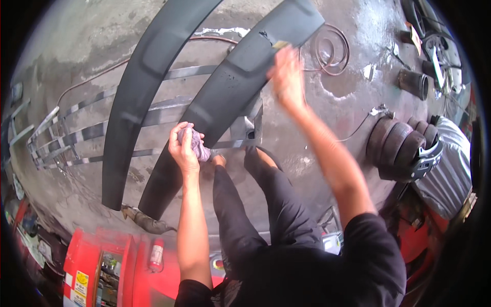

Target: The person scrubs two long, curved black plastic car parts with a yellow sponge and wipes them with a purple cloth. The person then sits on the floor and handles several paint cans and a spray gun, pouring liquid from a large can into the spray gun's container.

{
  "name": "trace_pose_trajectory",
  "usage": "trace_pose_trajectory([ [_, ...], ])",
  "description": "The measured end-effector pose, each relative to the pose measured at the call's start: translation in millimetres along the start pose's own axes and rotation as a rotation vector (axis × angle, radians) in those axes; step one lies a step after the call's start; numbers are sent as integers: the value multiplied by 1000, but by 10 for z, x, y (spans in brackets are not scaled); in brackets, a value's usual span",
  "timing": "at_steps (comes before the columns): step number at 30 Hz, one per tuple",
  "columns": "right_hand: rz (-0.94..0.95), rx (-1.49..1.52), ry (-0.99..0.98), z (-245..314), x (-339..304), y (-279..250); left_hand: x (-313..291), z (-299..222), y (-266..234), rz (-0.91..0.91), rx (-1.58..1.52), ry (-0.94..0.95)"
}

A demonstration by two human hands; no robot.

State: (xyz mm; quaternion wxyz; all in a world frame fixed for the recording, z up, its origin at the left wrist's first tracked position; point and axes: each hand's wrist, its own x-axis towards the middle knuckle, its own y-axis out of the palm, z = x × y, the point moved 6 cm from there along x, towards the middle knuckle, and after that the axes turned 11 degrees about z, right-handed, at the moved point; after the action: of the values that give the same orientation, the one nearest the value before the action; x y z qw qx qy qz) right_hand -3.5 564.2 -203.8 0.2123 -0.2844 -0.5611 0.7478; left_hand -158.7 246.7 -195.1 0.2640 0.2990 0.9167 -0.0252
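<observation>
Two long, dark grey curved panels lie side by side across a low metal frame (92,132). My left hand (184,148) is closed around a crumpled purplish rag (200,149), over the near part of the right panel (225,92). Out over that panel's far right edge is my right hand (287,77), smeared by motion. A small yellowish pad (280,45) shows at its fingertips, against the panel's surface. Dark wet-looking spots mark the panel close to the pad. The left panel (148,66) has neither hand on it.
A thin hose (335,71) lies coiled on the concrete floor beyond the right panel. Stacked dark rings (391,146) and a black helmet-like item (427,163) stand at right. A cat (148,221) lies by the panels' near ends, close to a red cabinet (82,256) and a fire extinguisher (156,256).
</observation>
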Motion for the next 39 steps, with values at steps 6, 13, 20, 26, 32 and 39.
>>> trace_pose_trajectory([
  [6, 293, -21, -746, 1215, -861, 307, -13, 39, -120, 59, -33, -26],
  [13, 184, 80, -542, 1732, -497, 343, -505, 96, -271, 42, -94, -41],
  [20, 26, -40, -383, 1380, 70, 75, -1412, 668, -666, -113, -161, -208],
  [26, 250, 735, -414, 2622, -170, 36, -1006, 74, -1114, -190, -240, -76],
  [32, -184, 290, -327, 3156, 529, 344, 42, -578, -2090, -321, -339, 183],
  [39, 104, -93, -844, 3504, 400, 723, 534, -497, -2749, -341, -144, 87],
])
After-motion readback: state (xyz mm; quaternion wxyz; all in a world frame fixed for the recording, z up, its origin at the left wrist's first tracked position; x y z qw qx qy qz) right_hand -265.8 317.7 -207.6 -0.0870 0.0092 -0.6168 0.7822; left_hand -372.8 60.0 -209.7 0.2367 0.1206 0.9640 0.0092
